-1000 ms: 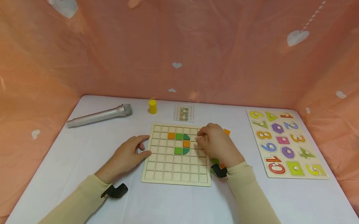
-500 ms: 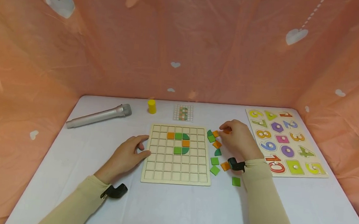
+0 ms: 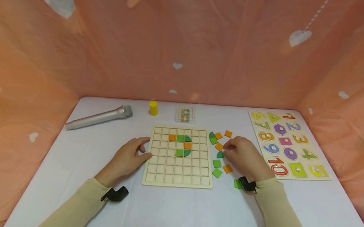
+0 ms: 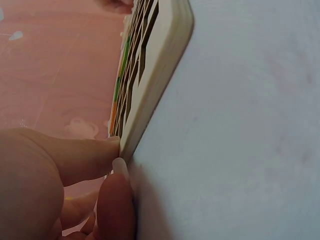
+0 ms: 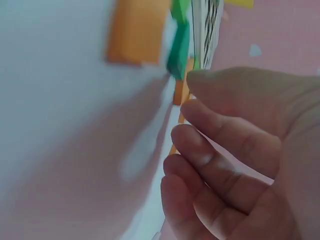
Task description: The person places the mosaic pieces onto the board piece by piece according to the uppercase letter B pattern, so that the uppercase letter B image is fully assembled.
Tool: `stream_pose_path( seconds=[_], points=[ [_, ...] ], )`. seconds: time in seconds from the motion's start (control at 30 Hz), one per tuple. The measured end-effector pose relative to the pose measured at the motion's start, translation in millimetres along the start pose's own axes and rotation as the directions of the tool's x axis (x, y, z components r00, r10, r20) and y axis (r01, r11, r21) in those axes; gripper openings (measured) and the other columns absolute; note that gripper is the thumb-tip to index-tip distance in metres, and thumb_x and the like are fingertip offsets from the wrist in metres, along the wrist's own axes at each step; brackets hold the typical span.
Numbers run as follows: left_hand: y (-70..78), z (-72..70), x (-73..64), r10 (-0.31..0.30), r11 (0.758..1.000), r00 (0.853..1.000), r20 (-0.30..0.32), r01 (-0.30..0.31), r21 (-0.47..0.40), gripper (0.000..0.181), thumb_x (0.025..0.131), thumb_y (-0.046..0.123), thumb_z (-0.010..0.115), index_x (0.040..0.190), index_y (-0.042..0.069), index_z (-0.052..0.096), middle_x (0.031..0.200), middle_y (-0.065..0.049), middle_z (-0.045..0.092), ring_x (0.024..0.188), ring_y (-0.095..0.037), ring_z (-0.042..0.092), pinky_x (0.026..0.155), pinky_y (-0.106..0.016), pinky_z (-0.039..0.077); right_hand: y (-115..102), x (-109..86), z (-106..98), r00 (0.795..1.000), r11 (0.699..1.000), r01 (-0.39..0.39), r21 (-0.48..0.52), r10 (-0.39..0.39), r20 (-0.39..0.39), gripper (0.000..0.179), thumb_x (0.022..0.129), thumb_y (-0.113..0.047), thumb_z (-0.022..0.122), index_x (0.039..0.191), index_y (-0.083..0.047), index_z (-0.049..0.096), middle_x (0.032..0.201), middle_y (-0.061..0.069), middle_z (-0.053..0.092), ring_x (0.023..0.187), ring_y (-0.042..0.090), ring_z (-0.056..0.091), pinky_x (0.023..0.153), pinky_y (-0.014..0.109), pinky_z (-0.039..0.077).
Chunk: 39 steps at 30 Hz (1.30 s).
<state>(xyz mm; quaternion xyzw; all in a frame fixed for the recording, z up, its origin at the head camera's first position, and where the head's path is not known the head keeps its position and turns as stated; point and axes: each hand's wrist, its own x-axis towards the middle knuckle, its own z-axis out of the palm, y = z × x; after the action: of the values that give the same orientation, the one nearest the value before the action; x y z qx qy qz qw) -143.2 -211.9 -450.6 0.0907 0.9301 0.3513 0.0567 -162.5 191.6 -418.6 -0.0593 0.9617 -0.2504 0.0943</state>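
Pale wooden square grid board (image 3: 178,170): flat on the white cloth (image 3: 174,214), centre of the clock as the head view sees it.
Set tiles: all in the board's upper half; orange square (image 3: 172,137) towards 11 o'clock, light green square (image 3: 180,138) at 12, dark green rounded piece (image 3: 188,139) towards 1; below these, a second orange square (image 3: 187,145), then a second light green square (image 3: 179,152) beside another dark green rounded piece (image 3: 187,152).
Left hand (image 3: 129,157): at 9 o'clock, relaxed, thumb and forefinger spread apart with their tips touching the board's edge; grips nothing.
Right hand (image 3: 247,158): at 3 o'clock, fingers loosely bent, narrow gap between thumb and forefinger, holding nothing that shows; fingertips just beside a loose dark green rounded tile (image 3: 219,154), contact unclear.
Other loose tiles (image 3: 217,163): orange and green, scattered from 2 to nearly 4 o'clock.
Small square card with printed pattern (image 3: 185,114): 12 o'clock.
Yellow cylinder (image 3: 153,108): 11 o'clock.
Silver microphone (image 3: 99,117): 10 o'clock.
Wooden number-and-shape puzzle (image 3: 284,150): between 2 and 3 o'clock.
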Motion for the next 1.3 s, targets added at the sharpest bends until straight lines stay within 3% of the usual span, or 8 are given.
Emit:
stream_pose_path(
  seconds=[0.23, 0.47, 0.63, 1.03, 1.17, 1.3],
  points=[
    [-1.7, -0.8, 0.0, 0.019, 1.000, 1.000, -0.002, -0.019, 0.004, 0.057, 0.101, 0.023, 0.076, 0.152, 0.003, 0.058, 0.104, -0.006, 0.064, 0.076, -0.013, 0.049, 0.068, -0.026, 0.038, 7, -39.5, 2, 0.998, 0.997, 0.056, -0.052, -0.055, 0.014, 0.019, 0.100, -0.029, 0.077, 0.114, -0.016, 0.079, 0.112, 0.000, 0.072, 0.111, 0.023, 0.065, 0.105, 0.053, 0.057],
    [-5.2, 2.0, -0.3, 0.002, 1.000, 1.000, 0.004, -0.002, 0.005, 0.059, 0.101, 0.024, 0.076, 0.153, 0.004, 0.057, 0.104, -0.006, 0.063, 0.076, -0.013, 0.049, 0.068, -0.026, 0.039, 22, -75.8, 0, 0.992, 0.986, 0.124, -0.108, -0.124, 0.004, 0.024, 0.087, -0.033, 0.091, 0.106, -0.024, 0.079, 0.107, -0.008, 0.071, 0.106, 0.017, 0.066, 0.100, 0.051, 0.058],
    [-5.9, 2.1, 0.3, -0.001, 1.000, 1.000, 0.002, 0.001, 0.009, 0.059, 0.101, 0.024, 0.076, 0.153, 0.004, 0.056, 0.105, -0.006, 0.063, 0.076, -0.014, 0.049, 0.068, -0.026, 0.039, 31, -88.5, -1, 0.995, 0.986, 0.103, -0.130, -0.099, 0.030, 0.027, 0.086, -0.033, 0.092, 0.108, -0.025, 0.079, 0.109, -0.010, 0.071, 0.105, 0.013, 0.065, 0.098, 0.048, 0.060],
    [-2.6, 0.2, 0.8, 0.000, 1.000, 1.000, -0.001, 0.000, 0.017, 0.059, 0.102, 0.025, 0.076, 0.153, 0.004, 0.056, 0.105, -0.006, 0.063, 0.077, -0.013, 0.049, 0.068, -0.026, 0.039, 28, -88.7, 1, 0.987, 0.973, 0.159, -0.165, -0.161, 0.000, 0.017, 0.088, -0.025, 0.088, 0.102, -0.025, 0.079, 0.106, -0.010, 0.070, 0.105, 0.014, 0.065, 0.098, 0.049, 0.061],
    [-1.7, -1.0, 0.6, -0.003, 1.000, 1.000, 0.008, 0.003, 0.018, 0.060, 0.102, 0.025, 0.076, 0.154, 0.004, 0.056, 0.105, -0.006, 0.063, 0.077, -0.013, 0.049, 0.068, -0.025, 0.039, 14, -76.3, 3, 0.972, 0.957, 0.217, -0.190, -0.230, -0.047, 0.015, 0.089, -0.023, 0.087, 0.102, -0.022, 0.080, 0.104, -0.010, 0.071, 0.106, 0.015, 0.067, 0.098, 0.048, 0.061],
    [0.2, -1.1, -1.1, -0.006, 1.000, 1.000, 0.013, 0.006, 0.021, 0.059, 0.102, 0.024, 0.075, 0.154, 0.003, 0.056, 0.105, -0.006, 0.063, 0.076, -0.013, 0.049, 0.068, -0.026, 0.039, -10, -50.7, 8, 0.957, 0.947, 0.271, -0.174, -0.285, -0.057, 0.014, 0.089, -0.021, 0.086, 0.102, -0.018, 0.080, 0.100, -0.007, 0.070, 0.101, 0.014, 0.064, 0.093, 0.043, 0.060]
  ],
)
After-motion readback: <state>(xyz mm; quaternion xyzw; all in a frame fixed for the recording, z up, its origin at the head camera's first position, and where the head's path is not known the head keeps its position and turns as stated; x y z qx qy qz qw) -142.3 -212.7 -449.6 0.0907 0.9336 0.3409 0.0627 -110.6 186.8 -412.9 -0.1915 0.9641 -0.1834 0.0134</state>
